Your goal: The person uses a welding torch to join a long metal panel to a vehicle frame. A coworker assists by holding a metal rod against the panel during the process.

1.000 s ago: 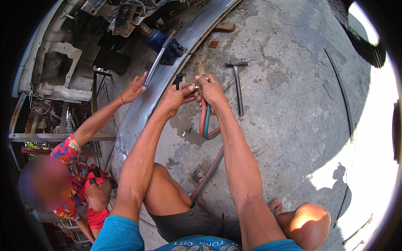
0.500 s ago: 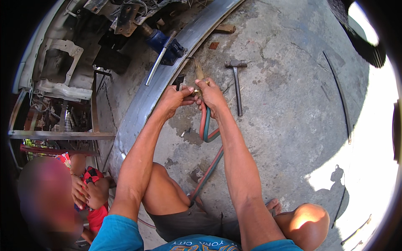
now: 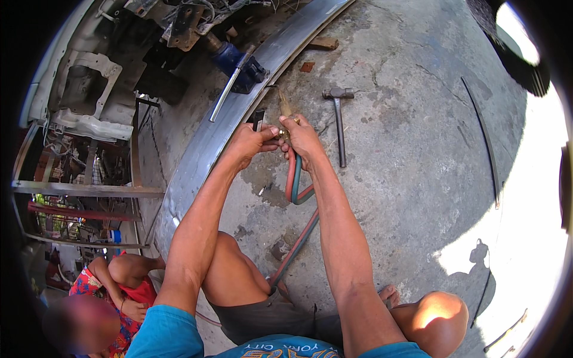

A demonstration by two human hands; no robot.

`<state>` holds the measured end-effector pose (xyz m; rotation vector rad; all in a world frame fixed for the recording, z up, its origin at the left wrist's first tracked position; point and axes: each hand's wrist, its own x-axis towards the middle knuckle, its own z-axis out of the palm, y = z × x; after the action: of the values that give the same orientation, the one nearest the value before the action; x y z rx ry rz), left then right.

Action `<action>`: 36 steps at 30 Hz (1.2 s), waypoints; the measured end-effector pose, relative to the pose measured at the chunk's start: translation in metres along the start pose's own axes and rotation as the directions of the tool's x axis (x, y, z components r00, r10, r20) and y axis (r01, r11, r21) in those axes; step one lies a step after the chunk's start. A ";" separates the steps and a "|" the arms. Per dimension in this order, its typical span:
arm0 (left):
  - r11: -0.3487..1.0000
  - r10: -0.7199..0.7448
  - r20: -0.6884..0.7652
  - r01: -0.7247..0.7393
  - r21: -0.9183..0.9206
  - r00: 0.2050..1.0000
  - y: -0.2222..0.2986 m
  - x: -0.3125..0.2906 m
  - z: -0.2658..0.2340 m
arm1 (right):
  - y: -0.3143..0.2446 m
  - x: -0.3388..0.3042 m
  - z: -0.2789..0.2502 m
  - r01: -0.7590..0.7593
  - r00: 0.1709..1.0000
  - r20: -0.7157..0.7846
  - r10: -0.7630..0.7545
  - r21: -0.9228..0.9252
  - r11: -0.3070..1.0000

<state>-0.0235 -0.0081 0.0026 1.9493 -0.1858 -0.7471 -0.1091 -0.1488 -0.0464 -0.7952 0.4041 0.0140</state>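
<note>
A brass gas torch [image 3: 285, 107] with a pointed tip is in my right hand [image 3: 303, 135], whose fingers wrap round its body. A red hose [image 3: 290, 179] and a green hose [image 3: 297, 173] run from its rear end, loop on the concrete and pass back toward my bent leg. My left hand [image 3: 253, 142] is closed at the torch's side, thumb and fingers pinching a small brass valve knob [image 3: 281, 132]. A flat black-and-silver object [image 3: 258, 121] sticks up from behind that hand; its kind and what holds it are unclear.
A hammer [image 3: 339, 119] lies right of my hands. A long curved metal panel [image 3: 197, 149] stretches along the left, beneath a blue jack [image 3: 239, 68]. Vehicle framework [image 3: 89, 89] stands beyond. A person in red [image 3: 128, 286] crouches at lower left. A thin dark strip [image 3: 482, 131] lies far right.
The person at lower left has shifted down and toward me, uncovering a blue-and-white container. My hands hold nearly the same place on the torch; the view has shifted slightly.
</note>
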 end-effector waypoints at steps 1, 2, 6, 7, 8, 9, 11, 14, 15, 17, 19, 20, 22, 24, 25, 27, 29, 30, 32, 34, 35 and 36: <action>1.000 -0.002 -0.001 0.002 0.000 1.000 0.000 0.000 0.000 | 0.000 0.000 0.000 0.000 1.000 0.000 0.000 -0.005 1.000; 1.000 -0.001 -0.005 0.001 0.004 1.000 0.000 0.000 0.000 | 0.001 0.001 0.000 0.000 1.000 0.005 0.000 -0.001 1.000; 1.000 0.000 -0.005 0.000 0.008 1.000 0.000 0.000 -0.001 | 0.004 0.003 -0.001 0.000 1.000 0.009 0.000 0.007 1.000; 1.000 -0.002 -0.001 0.002 0.005 1.000 0.000 0.000 -0.001 | 0.004 0.004 -0.001 -0.001 1.000 0.006 0.001 0.007 1.000; 1.000 -0.002 -0.002 0.002 0.007 1.000 0.001 0.001 0.000 | 0.004 0.004 -0.001 0.004 1.000 0.005 -0.004 0.008 1.000; 1.000 -0.003 -0.006 0.003 0.010 1.000 0.001 0.000 -0.001 | 0.004 0.003 -0.001 0.008 1.000 0.006 -0.008 0.010 1.000; 1.000 -0.004 -0.011 0.004 0.013 1.000 0.002 0.000 -0.001 | 0.003 0.003 0.000 0.010 1.000 0.008 -0.010 0.015 1.000; 1.000 0.000 -0.016 0.000 0.011 1.000 0.002 0.002 0.000 | 0.001 0.004 -0.001 0.012 1.000 0.010 -0.012 0.022 1.000; 1.000 0.002 -0.023 -0.002 0.011 1.000 0.002 0.003 0.001 | 0.000 0.004 -0.001 0.013 1.000 0.013 -0.013 0.024 1.000; 1.000 0.002 -0.025 -0.001 0.010 1.000 0.001 0.005 0.001 | -0.002 0.003 -0.001 0.011 1.000 0.014 -0.011 0.027 1.000; 1.000 -0.005 -0.013 0.005 0.008 1.000 0.002 0.006 0.000 | -0.002 0.004 -0.002 0.003 1.000 0.011 -0.003 0.032 0.999; 1.000 -0.008 -0.013 0.009 0.017 1.000 0.002 0.006 0.000 | -0.002 0.004 -0.002 0.000 1.000 0.012 0.000 0.027 1.000; 0.999 -0.013 -0.010 0.014 0.036 1.000 0.003 0.006 0.000 | 0.001 0.007 -0.004 -0.003 1.000 0.012 0.003 0.015 1.000; 1.000 -0.022 -0.004 0.022 0.022 1.000 0.002 0.006 -0.001 | 0.003 0.009 -0.004 0.001 1.000 0.011 -0.001 0.013 1.000; 1.000 -0.027 -0.002 0.027 0.015 1.000 0.002 0.006 -0.001 | 0.004 0.009 -0.005 0.003 1.000 0.012 -0.003 0.011 1.000; 1.000 -0.013 -0.019 0.013 -0.017 1.000 0.000 0.008 -0.001 | 0.004 0.011 -0.004 0.011 1.000 -0.004 -0.011 0.026 1.000; 1.000 0.000 -0.028 0.000 -0.028 1.000 -0.001 0.010 -0.003 | 0.003 0.012 -0.004 0.009 1.000 -0.010 -0.008 0.036 0.999; 1.000 0.005 -0.027 -0.006 -0.025 1.000 -0.002 0.012 -0.004 | 0.002 0.013 -0.005 0.001 1.000 -0.008 -0.001 0.039 0.999; 1.000 0.004 -0.032 -0.004 -0.011 0.999 -0.006 0.014 -0.009 | 0.000 0.015 -0.006 0.003 1.000 -0.009 -0.003 0.038 0.999; 1.000 -0.010 -0.035 0.010 0.007 0.999 -0.007 0.015 -0.009 | -0.001 0.018 -0.008 0.023 1.000 -0.020 -0.022 0.029 0.999; 1.000 -0.010 -0.040 0.011 0.024 0.999 -0.007 0.015 -0.010 | -0.002 0.019 -0.010 0.024 0.999 -0.023 -0.023 0.033 0.999; 0.999 -0.010 -0.046 0.012 0.040 0.999 -0.007 0.014 -0.011 | -0.004 0.020 -0.010 0.025 0.999 -0.024 -0.024 0.036 0.999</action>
<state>-0.0075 -0.0026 -0.0057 2.0053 -0.1632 -0.7097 -0.0935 -0.1609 -0.0571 -0.7653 0.4157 -0.0254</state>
